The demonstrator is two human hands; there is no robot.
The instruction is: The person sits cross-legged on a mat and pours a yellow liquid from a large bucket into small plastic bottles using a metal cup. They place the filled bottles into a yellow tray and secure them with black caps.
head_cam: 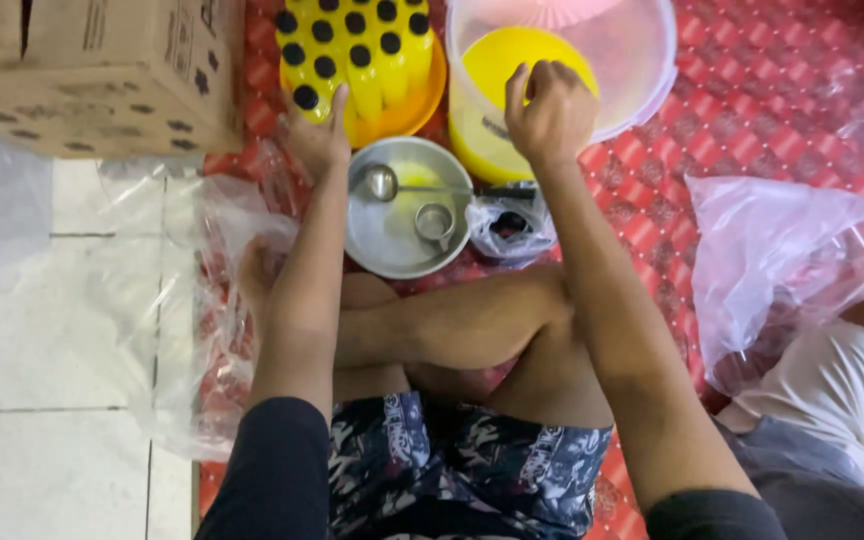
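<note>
My left hand [317, 135] reaches to the near edge of a cluster of yellow bottles with black caps [352, 50] and touches the nearest bottle [304, 98]. They stand in an orange basin [422, 100]. My right hand [550, 112] is closed, fingers curled, on the rim of a clear plastic bucket [642, 70] that holds yellow liquid [522, 60]. Between my hands sits a round metal bowl [392, 245] with a ladle [384, 182] and a small metal cup [434, 222] in it. I sit cross-legged behind it.
A cardboard box [102, 70] stands at the top left. Clear plastic bags [182, 300] lie at my left over a white tiled floor [42, 400]. A small bag [512, 225] lies beside the bowl. Another person [842, 400] and a large clear bag [772, 260] are at right on the red mat [752, 110].
</note>
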